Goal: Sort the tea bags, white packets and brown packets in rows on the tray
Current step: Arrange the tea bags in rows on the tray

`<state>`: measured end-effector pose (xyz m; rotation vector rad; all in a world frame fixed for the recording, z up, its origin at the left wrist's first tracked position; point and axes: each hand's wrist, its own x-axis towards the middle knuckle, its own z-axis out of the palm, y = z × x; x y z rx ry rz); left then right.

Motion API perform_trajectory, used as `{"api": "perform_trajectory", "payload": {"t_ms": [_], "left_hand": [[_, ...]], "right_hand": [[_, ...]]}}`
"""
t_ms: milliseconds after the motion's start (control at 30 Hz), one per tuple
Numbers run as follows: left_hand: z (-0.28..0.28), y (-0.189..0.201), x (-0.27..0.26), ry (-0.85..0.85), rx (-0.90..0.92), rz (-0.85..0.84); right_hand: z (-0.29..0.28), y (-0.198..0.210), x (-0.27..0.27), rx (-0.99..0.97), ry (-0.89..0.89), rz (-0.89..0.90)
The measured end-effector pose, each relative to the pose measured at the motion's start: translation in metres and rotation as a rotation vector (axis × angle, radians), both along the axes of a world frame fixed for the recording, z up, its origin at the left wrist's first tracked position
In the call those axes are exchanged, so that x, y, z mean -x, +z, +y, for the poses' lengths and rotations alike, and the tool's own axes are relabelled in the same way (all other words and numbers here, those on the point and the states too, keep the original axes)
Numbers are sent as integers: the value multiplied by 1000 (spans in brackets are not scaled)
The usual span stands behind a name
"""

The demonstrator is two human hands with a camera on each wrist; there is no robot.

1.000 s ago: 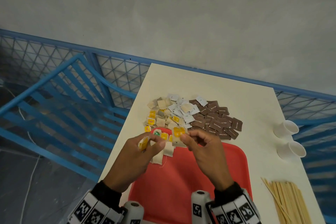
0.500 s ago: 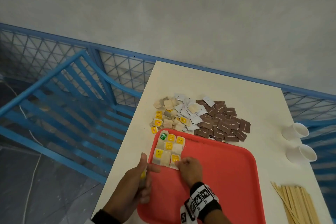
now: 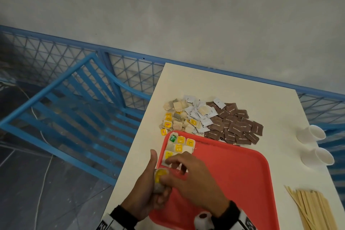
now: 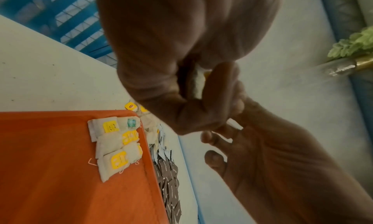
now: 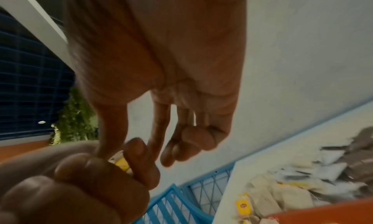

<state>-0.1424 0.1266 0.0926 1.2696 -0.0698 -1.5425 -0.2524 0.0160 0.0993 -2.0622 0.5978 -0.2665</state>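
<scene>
Left hand [image 3: 147, 190] curled around a small bunch of tea bags [image 3: 159, 175], thumb stuck up, at the tray's near-left edge; right hand [image 3: 194, 179] just beside it, thumb and forefinger reaching into that bunch, other fingers loosely bent, whether already pinching a bag hard to tell. Just beyond the fingertips, laid tea bags [image 3: 179, 145] in short rows in the far-left corner of the red tray [image 3: 233, 183]. Farther out on the table [image 3: 233, 91], a loose tea bag pile [image 3: 175, 117], white packets [image 3: 199, 115], then brown packets [image 3: 235, 125] toward the right.
</scene>
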Motion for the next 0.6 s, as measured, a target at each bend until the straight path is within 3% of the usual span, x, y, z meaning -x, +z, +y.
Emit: {"api": "perform_trajectory", "payload": {"t_ms": [67,133,267,400,500,600], "left_hand": [[0,2,5,-49,35,2],[1,2,6,-111,91,-39],[4,10,9,-254,245,-253],[-1,16,10,-343,279,-456],[-9,22,7,-303,320,-626],[-16,33,2,-74,407,-760]], "right_hand": [[2,7,3,69,35,16],[-2,12,7,3,-33,-30],[-19,27,19,-263,-82,-78],[-31,50,26,-298,-33,-140],[-39,63,30,-144,-44,-153],[-47,69,31,8,-43,-140]]}}
